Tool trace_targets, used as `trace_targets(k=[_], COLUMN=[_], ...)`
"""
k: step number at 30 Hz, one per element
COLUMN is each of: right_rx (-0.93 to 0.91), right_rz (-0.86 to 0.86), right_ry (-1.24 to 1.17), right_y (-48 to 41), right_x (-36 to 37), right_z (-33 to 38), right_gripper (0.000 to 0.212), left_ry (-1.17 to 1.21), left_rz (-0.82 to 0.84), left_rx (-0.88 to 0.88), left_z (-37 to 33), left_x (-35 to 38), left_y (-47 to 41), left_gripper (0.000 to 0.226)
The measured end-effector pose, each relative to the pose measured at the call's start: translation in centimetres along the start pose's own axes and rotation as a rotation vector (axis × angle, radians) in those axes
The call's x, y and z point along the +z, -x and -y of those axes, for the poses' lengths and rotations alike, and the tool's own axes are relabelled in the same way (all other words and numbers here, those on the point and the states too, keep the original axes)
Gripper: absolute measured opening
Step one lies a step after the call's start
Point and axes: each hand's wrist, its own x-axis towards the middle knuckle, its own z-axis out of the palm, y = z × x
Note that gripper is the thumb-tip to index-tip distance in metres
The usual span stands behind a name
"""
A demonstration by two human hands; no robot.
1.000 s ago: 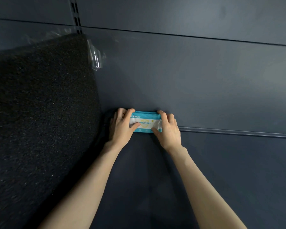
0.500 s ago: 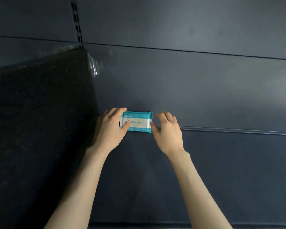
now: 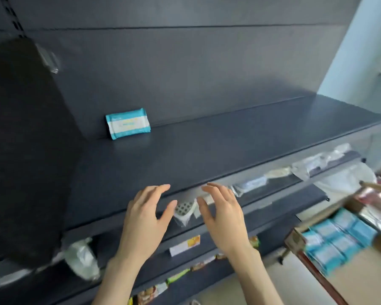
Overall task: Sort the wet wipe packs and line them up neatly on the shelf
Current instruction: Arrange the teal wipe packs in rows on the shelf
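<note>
Starting left: one wet wipe pack [image 3: 128,123] on its long edge at the back of the shelf [image 3: 229,139]. Then left hand [image 3: 145,214] and right hand [image 3: 223,216], fingers spread, holding nothing. Low right, nearer the right hand, more packs [image 3: 332,241] in a box [image 3: 293,240]

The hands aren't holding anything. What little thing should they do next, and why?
Probably the right hand should reach down to the cardboard box at the lower right and take another pack from it. Both it and the left hand are open and hold nothing. Only one wet wipe pack stands on the shelf, against the back wall, and the box holds many more blue packs.
</note>
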Motion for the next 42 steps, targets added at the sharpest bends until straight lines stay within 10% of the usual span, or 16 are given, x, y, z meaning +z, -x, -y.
trace_targets(k=[9, 23, 42], right_rx=[0.378, 0.940, 1.038], right_rz=[0.108, -0.099, -0.057], right_ry=[0.232, 0.340, 0.222], right_y=[21.5, 40.1, 26.7], right_x=[-8.8, -27.8, -30.0], right_z=[-5.1, -16.0, -38.7], right_gripper=[0.020, 0.024, 0.022], left_ry=[0.137, 0.237, 0.127], left_rz=[0.548, 0.972, 1.059], left_rx=[0.060, 0.307, 0.242], left_z=[-6.4, -27.8, -33.9], left_x=[8.5, 23.5, 45.0], left_y=[14.3, 25.8, 9.2], left_gripper=[0.038, 0.034, 0.033])
